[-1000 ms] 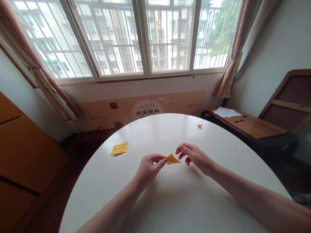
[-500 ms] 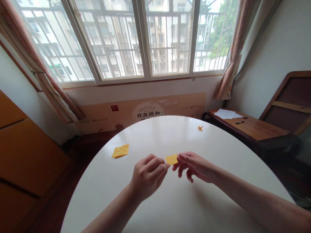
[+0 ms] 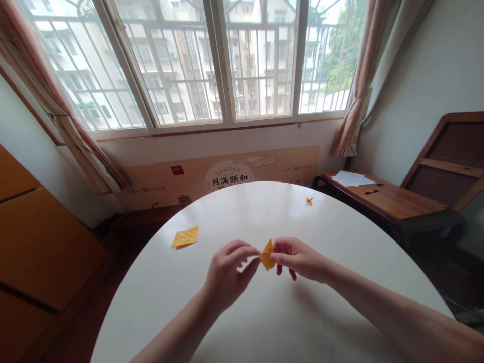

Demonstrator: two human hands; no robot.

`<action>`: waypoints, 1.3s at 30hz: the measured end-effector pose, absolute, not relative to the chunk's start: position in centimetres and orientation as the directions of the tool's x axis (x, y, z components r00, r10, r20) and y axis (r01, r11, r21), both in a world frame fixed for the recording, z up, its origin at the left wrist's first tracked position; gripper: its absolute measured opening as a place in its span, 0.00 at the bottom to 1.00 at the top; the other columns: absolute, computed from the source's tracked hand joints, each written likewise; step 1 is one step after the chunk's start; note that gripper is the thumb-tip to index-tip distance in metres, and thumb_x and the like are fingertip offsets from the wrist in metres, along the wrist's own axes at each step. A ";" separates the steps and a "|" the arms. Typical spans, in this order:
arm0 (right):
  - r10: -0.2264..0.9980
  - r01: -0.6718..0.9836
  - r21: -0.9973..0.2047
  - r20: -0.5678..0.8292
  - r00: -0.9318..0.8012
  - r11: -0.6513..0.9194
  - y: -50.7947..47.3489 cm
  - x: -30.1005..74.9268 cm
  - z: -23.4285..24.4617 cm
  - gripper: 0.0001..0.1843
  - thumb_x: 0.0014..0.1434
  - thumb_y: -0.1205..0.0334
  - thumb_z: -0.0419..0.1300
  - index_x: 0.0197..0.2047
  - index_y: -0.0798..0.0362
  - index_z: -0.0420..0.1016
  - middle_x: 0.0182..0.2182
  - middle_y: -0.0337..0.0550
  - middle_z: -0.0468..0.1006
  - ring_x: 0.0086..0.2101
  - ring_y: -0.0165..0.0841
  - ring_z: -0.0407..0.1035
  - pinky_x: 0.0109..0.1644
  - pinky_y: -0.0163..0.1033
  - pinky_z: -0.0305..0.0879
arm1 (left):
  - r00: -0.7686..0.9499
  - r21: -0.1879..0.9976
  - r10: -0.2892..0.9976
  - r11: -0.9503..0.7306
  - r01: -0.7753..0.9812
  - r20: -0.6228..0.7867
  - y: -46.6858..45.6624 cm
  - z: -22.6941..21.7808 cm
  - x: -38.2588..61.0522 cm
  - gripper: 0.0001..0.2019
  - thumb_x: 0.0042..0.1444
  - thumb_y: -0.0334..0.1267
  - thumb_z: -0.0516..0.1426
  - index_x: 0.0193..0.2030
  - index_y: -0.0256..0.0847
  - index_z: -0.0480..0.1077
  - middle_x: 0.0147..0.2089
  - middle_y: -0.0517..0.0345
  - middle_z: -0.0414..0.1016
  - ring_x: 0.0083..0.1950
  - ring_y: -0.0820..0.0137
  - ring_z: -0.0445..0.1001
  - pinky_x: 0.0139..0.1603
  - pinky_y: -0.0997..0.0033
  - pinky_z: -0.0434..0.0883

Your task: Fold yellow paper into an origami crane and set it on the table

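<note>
Between my hands, above the white round table point(image 3: 234, 322), is a small folded piece of yellow origami paper point(image 3: 267, 256), its points facing up and down. My right hand point(image 3: 300, 258) pinches its right side between thumb and forefinger, the other fingers curled below. My left hand point(image 3: 231, 269) meets the left corner with thumb and forefinger tips pressed together there. Farther left on the tabletop lies a larger creased yellow sheet point(image 3: 185, 237). A tiny folded orange-yellow paper crane point(image 3: 309, 201) stands near the table's far right edge.
Beyond the table are a barred window point(image 3: 189, 65) and a printed panel point(image 3: 170, 184). To the right, a wooden bench point(image 3: 412, 204) carries white papers point(image 3: 351, 178) and a small dark object point(image 3: 371, 191). An orange-brown cabinet point(image 3: 22, 237) stands at the left.
The folded paper has turned from a flat, roughly square outline to an upright diamond with a visible crease. My left fingers have loosened apart, and my right thumb has shifted lower onto the paper.
</note>
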State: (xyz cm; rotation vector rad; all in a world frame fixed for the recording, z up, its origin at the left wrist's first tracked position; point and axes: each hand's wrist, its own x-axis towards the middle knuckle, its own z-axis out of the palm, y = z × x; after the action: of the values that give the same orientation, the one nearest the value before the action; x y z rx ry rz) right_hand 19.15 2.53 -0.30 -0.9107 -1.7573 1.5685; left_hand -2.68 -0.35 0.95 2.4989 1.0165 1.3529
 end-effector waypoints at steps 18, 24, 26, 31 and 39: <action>0.827 0.242 -0.917 0.141 -0.545 0.316 2.6 18.5 -2.6 0.07 0.58 0.60 0.63 0.33 0.54 0.77 0.28 0.41 0.78 0.29 0.31 0.71 0.30 0.33 0.63 | 0.258 0.962 0.962 0.013 0.273 -0.086 0.7 -0.7 -1.2 0.14 0.48 0.46 0.64 0.29 0.35 0.77 0.26 0.57 0.75 0.26 0.73 0.68 0.24 0.76 0.65; 0.851 0.093 -0.980 0.102 -0.514 0.174 2.9 17.8 -3.0 0.11 0.59 0.56 0.62 0.32 0.56 0.74 0.28 0.40 0.75 0.26 0.30 0.70 0.30 0.34 0.68 | 0.251 0.965 0.968 -0.052 0.258 -0.015 1.2 -1.0 -1.6 0.17 0.51 0.50 0.61 0.34 0.34 0.77 0.27 0.55 0.75 0.28 0.71 0.69 0.23 0.76 0.66; 0.876 0.073 -0.985 0.104 -0.471 0.156 3.0 17.5 -3.2 0.09 0.57 0.58 0.62 0.31 0.55 0.73 0.27 0.39 0.74 0.26 0.29 0.70 0.31 0.34 0.68 | 0.214 0.955 0.976 -0.110 0.276 0.050 1.7 -1.1 -2.1 0.19 0.53 0.52 0.60 0.35 0.35 0.77 0.30 0.53 0.75 0.29 0.70 0.70 0.23 0.76 0.67; 0.902 0.094 -0.986 0.088 -0.424 0.140 3.5 16.8 -3.8 0.05 0.54 0.62 0.61 0.31 0.55 0.72 0.25 0.36 0.72 0.23 0.27 0.68 0.28 0.31 0.66 | -0.076 0.935 0.977 -0.165 0.315 0.198 3.4 -1.2 -3.7 0.21 0.52 0.54 0.57 0.36 0.35 0.77 0.32 0.52 0.76 0.29 0.69 0.71 0.21 0.76 0.66; 0.930 0.160 -0.976 0.081 -0.359 0.147 3.7 16.4 -3.2 0.03 0.51 0.64 0.60 0.29 0.54 0.72 0.22 0.35 0.71 0.21 0.28 0.66 0.23 0.30 0.58 | -0.362 0.969 0.927 -0.005 0.245 0.096 4.5 -1.7 -4.5 0.21 0.39 0.51 0.61 0.37 0.37 0.76 0.23 0.62 0.68 0.16 0.74 0.63 0.12 0.77 0.58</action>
State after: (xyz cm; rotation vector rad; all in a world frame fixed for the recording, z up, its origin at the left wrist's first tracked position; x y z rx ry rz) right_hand 16.41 3.68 -3.18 -1.0634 -1.6668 1.2811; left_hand -4.54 4.53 -1.65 1.2248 1.6545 1.4046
